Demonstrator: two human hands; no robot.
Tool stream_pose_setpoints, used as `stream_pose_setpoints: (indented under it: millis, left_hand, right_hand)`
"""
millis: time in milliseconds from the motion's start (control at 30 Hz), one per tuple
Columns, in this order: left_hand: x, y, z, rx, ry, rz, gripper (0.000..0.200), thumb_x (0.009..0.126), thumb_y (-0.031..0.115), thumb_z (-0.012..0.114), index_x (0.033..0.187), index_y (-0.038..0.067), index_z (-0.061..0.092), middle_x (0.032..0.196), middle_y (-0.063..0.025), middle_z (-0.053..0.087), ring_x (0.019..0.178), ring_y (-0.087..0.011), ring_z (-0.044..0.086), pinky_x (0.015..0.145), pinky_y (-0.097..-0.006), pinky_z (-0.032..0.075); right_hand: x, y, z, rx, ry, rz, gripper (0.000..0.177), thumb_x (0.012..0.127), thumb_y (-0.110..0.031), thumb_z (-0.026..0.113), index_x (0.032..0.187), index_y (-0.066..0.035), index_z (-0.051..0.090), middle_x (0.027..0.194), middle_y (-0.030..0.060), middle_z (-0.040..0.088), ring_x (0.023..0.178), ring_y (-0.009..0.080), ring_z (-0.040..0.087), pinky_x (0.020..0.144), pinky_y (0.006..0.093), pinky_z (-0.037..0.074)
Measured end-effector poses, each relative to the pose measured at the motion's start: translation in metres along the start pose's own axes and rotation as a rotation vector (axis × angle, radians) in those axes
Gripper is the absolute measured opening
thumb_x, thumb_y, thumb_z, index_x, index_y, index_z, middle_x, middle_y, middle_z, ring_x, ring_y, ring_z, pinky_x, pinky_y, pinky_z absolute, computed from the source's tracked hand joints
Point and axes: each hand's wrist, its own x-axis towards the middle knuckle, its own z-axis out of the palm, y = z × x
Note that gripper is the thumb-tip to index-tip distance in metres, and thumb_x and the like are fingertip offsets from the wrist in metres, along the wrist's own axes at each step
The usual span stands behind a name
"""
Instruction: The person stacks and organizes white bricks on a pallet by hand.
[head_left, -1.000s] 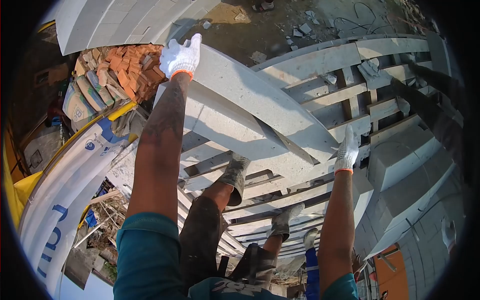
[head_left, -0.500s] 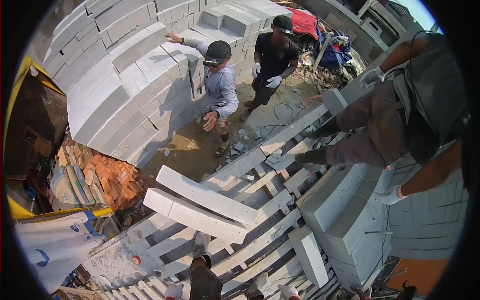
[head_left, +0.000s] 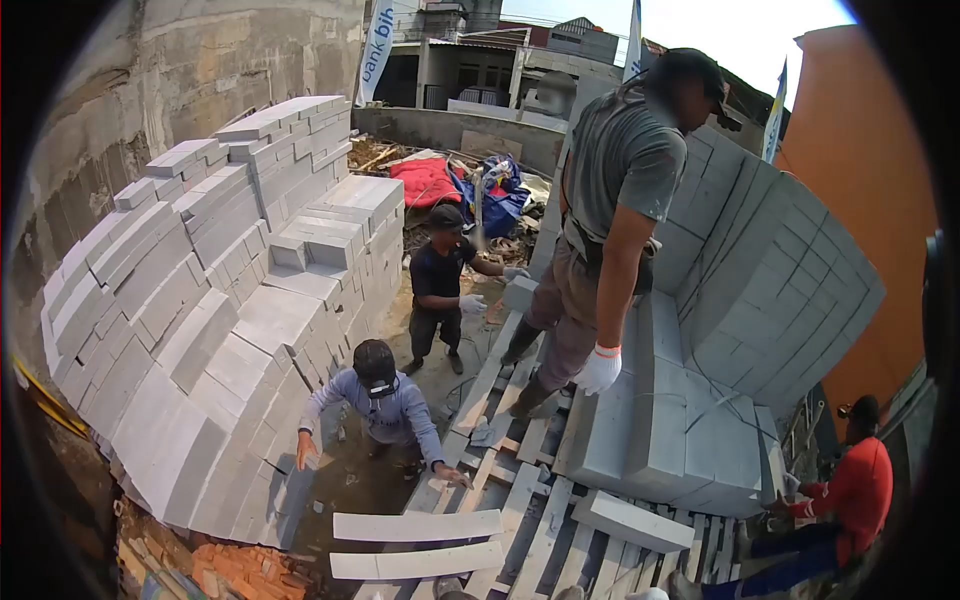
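Two pale blocks point(head_left: 417, 560): they lay side by side, a narrow gap between them, low in your view at the left edge of the slatted pallets point(head_left: 543, 530).
Your right hand point(head_left: 648, 594): only a white sliver showed at the bottom edge; I could not tell how far open it was or whether it had hold of anything.
Your left hand: it was out of view, so its grip could not be told either.
Third block point(head_left: 634, 520): it lay on the slats to the right of the pair, near the right-hand stack point(head_left: 690, 440).
Grey-shirted person point(head_left: 620, 165): stood on the pallets ahead of you, a gloved hand point(head_left: 598, 370) hanging low.
Person in the pale top point(head_left: 395, 405): stood beyond your pair, arms spread between the pallets and the left-hand stack point(head_left: 200, 300).
Red-shirted person point(head_left: 855, 490): was at the right-hand stack's near end.
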Motion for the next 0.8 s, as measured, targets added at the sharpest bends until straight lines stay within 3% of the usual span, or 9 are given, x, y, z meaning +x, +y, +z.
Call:
stream_pose_setpoints:
  millis: [133,167,233,333,500,600,733,767,800]
  left_hand:
    - [0.0,0.052,-0.017,-0.258,0.066,0.04,0.03,0.091,0.041,0.049,0.098,0.014,0.059,0.081,-0.0076,0.058,0.07,-0.0231,0.058,0.058,-0.0421,0.046]
    - [0.0,0.051,-0.014,-0.264,0.044,0.059,0.029,0.091,0.041,0.049,0.097,0.014,0.059,0.08,-0.007,0.057,0.069,-0.0223,0.058,0.057,-0.0417,0.046]
    - [0.019,0.025,0.004,-0.276,-0.033,0.131,0.029,0.087,0.046,0.055,0.092,0.017,0.058,0.073,-0.0003,0.048,0.06,-0.0152,0.049,0.052,-0.0359,0.041]
    - [-0.009,0.001,0.042,0.023,-0.197,-0.174,0.033,0.088,0.046,0.051,0.085,0.015,0.058,0.06,-0.0028,0.046,0.057,-0.0187,0.05,0.058,-0.0374,0.045]
    - [-0.069,0.038,0.126,0.384,-0.418,0.06,0.037,0.088,0.045,0.05,0.086,0.01,0.061,0.063,-0.0068,0.052,0.059,-0.0212,0.053,0.058,-0.0383,0.046]
    - [-0.103,0.049,0.155,0.564,-0.456,0.174,0.039,0.088,0.043,0.05,0.087,0.007,0.063,0.065,-0.0092,0.056,0.06,-0.0227,0.055,0.058,-0.0388,0.046]
    - [-0.147,0.054,0.191,0.724,-0.494,0.249,0.042,0.088,0.042,0.049,0.089,0.003,0.065,0.068,-0.0124,0.06,0.062,-0.0248,0.058,0.059,-0.0395,0.047]
    - [-0.162,0.059,0.196,0.753,-0.488,0.265,0.043,0.088,0.042,0.049,0.089,0.001,0.065,0.068,-0.0132,0.061,0.062,-0.0253,0.059,0.059,-0.0397,0.047]
    - [-0.182,0.066,0.2,0.772,-0.488,0.28,0.044,0.088,0.041,0.049,0.089,0.0,0.066,0.069,-0.014,0.063,0.063,-0.0258,0.059,0.059,-0.0399,0.047]
  right_hand:
    - [0.013,0.029,0.049,-0.173,-0.069,-0.112,0.039,0.091,-0.046,0.047,0.101,-0.012,0.064,0.096,0.011,0.068,0.086,0.0282,0.065,0.071,0.0375,0.051]
    - [-0.008,0.024,0.045,-0.381,0.046,-0.352,0.042,0.091,-0.046,0.049,0.092,-0.008,0.067,0.088,0.0102,0.068,0.078,0.0262,0.066,0.065,0.0361,0.05]
    - [-0.016,0.019,0.048,0.65,0.039,0.061,0.04,0.088,-0.042,0.056,0.075,-0.004,0.065,0.07,0.008,0.064,0.064,0.0215,0.062,0.056,0.0357,0.046]
    - [-0.062,0.014,0.03,1.064,0.219,0.097,0.038,0.085,-0.037,0.062,0.072,-0.001,0.062,0.06,0.0076,0.059,0.054,0.02,0.058,0.051,0.035,0.044]
    - [-0.074,0.061,0.075,1.44,0.328,0.144,0.036,0.085,-0.035,0.062,0.074,-0.001,0.061,0.056,0.0084,0.054,0.046,0.0205,0.054,0.045,0.0342,0.041]
    - [-0.081,0.098,0.099,1.207,0.252,0.254,0.039,0.088,-0.041,0.055,0.086,-0.002,0.062,0.074,0.0133,0.061,0.068,0.0266,0.061,0.062,0.037,0.047]
    - [-0.053,0.152,0.12,0.368,0.169,0.128,0.045,0.09,-0.045,0.049,0.105,-0.004,0.062,0.101,0.0126,0.065,0.098,0.0295,0.061,0.085,0.0374,0.045]
    - [-0.048,0.159,0.117,0.389,0.18,0.156,0.048,0.091,-0.046,0.047,0.11,-0.005,0.061,0.108,0.0124,0.066,0.105,0.0302,0.061,0.091,0.0375,0.045]
    - [-0.026,0.17,0.125,0.55,0.256,0.215,0.043,0.09,-0.043,0.051,0.106,-0.005,0.061,0.101,0.0121,0.066,0.096,0.0304,0.062,0.084,0.0388,0.046]
